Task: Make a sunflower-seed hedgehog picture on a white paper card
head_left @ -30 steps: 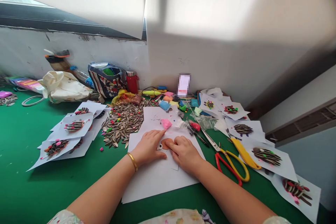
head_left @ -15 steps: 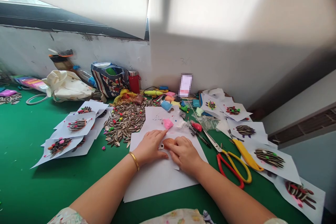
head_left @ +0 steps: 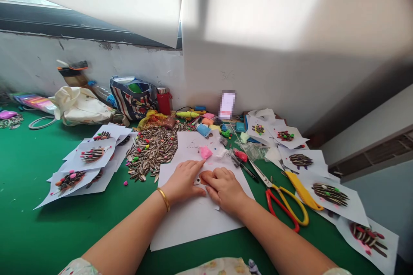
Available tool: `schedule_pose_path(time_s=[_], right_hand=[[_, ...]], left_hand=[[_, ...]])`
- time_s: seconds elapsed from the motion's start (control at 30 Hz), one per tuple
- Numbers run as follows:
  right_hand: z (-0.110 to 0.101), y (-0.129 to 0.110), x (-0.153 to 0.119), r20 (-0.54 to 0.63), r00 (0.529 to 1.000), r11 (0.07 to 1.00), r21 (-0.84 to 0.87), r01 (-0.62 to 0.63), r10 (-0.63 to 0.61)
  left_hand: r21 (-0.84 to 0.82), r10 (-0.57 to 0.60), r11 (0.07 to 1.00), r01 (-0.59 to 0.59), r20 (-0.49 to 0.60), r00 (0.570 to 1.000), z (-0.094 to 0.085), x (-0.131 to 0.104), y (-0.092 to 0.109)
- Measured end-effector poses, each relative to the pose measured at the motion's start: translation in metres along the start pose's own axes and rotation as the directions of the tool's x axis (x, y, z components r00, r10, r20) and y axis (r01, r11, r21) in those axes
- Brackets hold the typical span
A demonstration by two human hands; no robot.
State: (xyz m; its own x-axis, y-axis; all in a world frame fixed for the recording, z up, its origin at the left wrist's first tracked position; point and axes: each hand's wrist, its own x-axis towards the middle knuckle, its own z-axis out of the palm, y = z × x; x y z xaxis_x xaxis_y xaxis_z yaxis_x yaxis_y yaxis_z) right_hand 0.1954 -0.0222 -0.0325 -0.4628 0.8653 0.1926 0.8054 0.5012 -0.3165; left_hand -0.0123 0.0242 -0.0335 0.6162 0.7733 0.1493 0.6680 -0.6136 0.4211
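Note:
My left hand (head_left: pixel 185 179) lies on the white paper (head_left: pixel 187 227), fingers stretched out and thumb apart, holding nothing. Between its thumb and fingers sits a small white piece with a dark spot, like a googly eye (head_left: pixel 198 181). My right hand (head_left: pixel 224 187) is closed, its fingers curled and pressing on a flat brown piece of modelling clay (head_left: pixel 204 176) on the paper. Part of that clay is hidden under the fingers. Just beyond the left fingertips rests a pink lump of clay (head_left: pixel 205 152).
Striped sunflower seeds (head_left: pixel 151 152) are heaped at the left. Seed-covered picture cards (head_left: pixel 93 154) lie left, with more cards (head_left: pixel 332 193) right. Open scissors (head_left: pixel 285 202) and a yellow cutter-like tool (head_left: pixel 303 191) lie right of the paper. Clay packs and a phone (head_left: pixel 227 105) stand behind.
The whole view has shifted very slightly. Both hands stay in nearly the same place on the paper, the right fingers still on the brown clay.

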Motion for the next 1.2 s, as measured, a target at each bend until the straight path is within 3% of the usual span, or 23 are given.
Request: schedule_pose_path(time_s=[1.2], right_hand=[[0.007,0.013,-0.001,-0.143,0.990,1.000,-0.002,-0.010,0.009]], left_hand=[[0.009,0.032,0.999,-0.033,0.020,0.999,-0.008,0.000,0.003]])
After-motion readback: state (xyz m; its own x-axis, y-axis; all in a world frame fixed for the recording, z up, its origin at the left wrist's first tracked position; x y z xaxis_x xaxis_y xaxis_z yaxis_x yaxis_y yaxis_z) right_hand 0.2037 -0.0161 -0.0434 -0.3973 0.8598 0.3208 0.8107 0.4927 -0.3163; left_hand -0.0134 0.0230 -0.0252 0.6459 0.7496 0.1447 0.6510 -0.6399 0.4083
